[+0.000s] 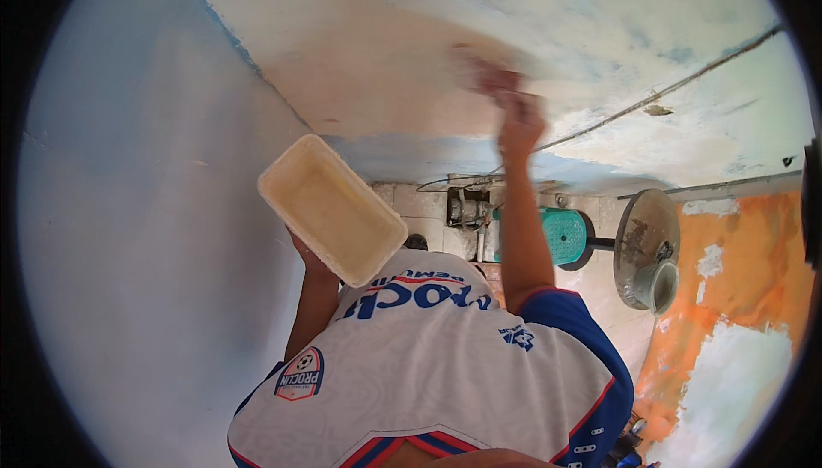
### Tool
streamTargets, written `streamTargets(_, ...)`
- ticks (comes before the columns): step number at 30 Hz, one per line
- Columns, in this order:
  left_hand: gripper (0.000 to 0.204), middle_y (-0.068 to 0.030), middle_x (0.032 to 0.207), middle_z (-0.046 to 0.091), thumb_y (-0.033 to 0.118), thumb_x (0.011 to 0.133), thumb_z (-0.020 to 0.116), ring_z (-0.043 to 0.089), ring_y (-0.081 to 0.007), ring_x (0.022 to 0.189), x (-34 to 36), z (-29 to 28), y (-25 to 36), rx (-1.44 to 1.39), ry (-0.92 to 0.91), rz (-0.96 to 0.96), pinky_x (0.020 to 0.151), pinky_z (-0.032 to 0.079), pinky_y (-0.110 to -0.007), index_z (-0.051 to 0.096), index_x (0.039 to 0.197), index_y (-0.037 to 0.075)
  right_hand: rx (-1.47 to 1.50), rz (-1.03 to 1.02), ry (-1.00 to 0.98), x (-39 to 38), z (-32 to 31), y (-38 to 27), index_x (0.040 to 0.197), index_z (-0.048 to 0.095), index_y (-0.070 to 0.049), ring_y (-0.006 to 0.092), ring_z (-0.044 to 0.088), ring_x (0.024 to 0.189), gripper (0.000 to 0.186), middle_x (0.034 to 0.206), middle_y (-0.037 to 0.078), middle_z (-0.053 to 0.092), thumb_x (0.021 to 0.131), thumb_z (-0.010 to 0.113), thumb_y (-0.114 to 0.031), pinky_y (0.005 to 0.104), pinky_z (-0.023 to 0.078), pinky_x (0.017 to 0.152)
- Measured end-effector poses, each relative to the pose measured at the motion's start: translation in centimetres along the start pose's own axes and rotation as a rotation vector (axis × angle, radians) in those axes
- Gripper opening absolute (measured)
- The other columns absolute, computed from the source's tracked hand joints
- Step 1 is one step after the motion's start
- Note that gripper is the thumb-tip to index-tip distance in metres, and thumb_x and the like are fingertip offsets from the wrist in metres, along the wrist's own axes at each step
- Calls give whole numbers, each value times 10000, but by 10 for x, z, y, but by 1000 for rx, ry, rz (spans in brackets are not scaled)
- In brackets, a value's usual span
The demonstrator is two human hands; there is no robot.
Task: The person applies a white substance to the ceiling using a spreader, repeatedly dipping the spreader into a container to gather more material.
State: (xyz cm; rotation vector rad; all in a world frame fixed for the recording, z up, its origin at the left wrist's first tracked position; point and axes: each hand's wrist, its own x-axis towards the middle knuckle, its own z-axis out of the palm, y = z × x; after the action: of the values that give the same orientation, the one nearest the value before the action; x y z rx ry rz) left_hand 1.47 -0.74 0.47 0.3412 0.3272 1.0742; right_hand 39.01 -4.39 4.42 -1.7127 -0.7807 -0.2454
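Fingers (519, 115) of my right hand closed on a motion-blurred reddish tool (495, 79), up at the patchy pale wall (368, 65).
Through the blur I cannot tell whether it touches the surface; my left hand (305, 254), its fingers mostly hidden, holds a cream rectangular tub (347, 178) in front of my chest, and a teal perforated stool (565, 237) shows beyond my right forearm.

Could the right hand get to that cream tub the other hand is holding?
Probably yes. The tub is open on top and nothing seems to stand between it and the right hand, though that hand is over by the wall, holding a blurry reddish tool.
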Motion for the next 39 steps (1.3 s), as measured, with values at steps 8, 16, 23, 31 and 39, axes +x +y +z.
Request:
streamTargets(8, 564, -54, 1405, 547, 511, 1042, 436, 577, -242, 1238, 19, -4, 15, -27, -3, 23, 1015, 523, -413, 430, 1462, 134, -13, 105, 370, 29, -127, -33, 880, 618, 5, 183, 704, 814, 181, 894, 130, 712, 941, 697, -146, 321, 574, 761)
streamTargets(16, 564, -54, 1400, 550, 514, 1042, 434, 578, -242, 1234, 27, -13, 23, -14, -23, -13, 1013, 523, -412, 433, 1458, 134, 257, -139, -285, -66, 86, -67, 932, 669, -15, 162, 686, 726, 158, 828, 115, 708, 878, 778, -115, 286, 545, 642)
streamTargets(23, 563, -55, 1397, 551, 516, 1042, 432, 579, -242, 1231, 30, -22, 26, 1, -25, -37, 1012, 523, -410, 436, 1455, 134, 237, 110, 163, 47, -108, -17, 946, 581, 1, 182, 718, 806, 183, 917, 88, 672, 993, 629, -169, 284, 606, 660)
streamTargets(31, 562, -55, 1393, 554, 518, 1041, 429, 580, -242, 1227, 36, -11, 16, 48, -79, -100, 1011, 523, -408, 439, 1452, 135, -13, 181, 34, -9, -97, -23, 958, 710, -38, 140, 692, 826, 145, 853, 49, 713, 967, 657, -173, 269, 514, 720)
streamTargets(39, 562, -55, 1388, 556, 521, 1041, 427, 581, -243, 1223, 23, 3, -19, 62, -73, -100, 1010, 523, -406, 442, 1449, 135, -20, 71, -4, 20, -50, -2, 913, 651, -12, 121, 630, 749, 149, 848, 70, 664, 926, 729, -138, 285, 511, 595)
